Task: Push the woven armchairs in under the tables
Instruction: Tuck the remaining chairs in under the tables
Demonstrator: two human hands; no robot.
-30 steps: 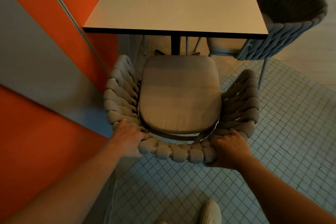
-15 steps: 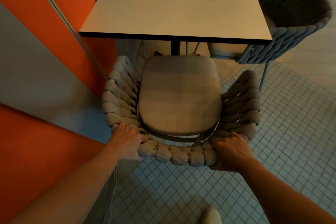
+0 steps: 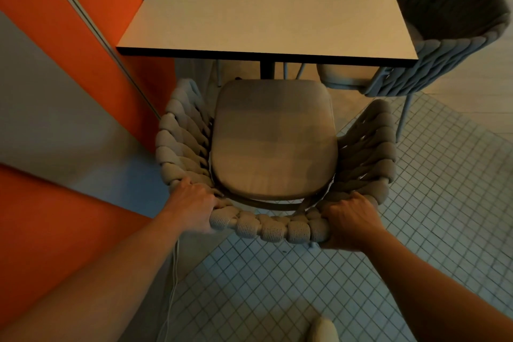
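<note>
Armchair gripped at the backrest; push-in judged barely begun.
Left hand (image 3: pixel 194 203) and right hand (image 3: pixel 349 219) each clamp the rear rim of the woven armchair (image 3: pixel 274 228), which stands at 6 o'clock of the table (image 3: pixel 263 14). Its seat front just meets the table edge and nearly the whole seat is exposed. The front-to-back axis runs 6 to 12, front facing 12. Second armchair (image 3: pixel 449 22), at 2 o'clock, sits partly under.
</note>
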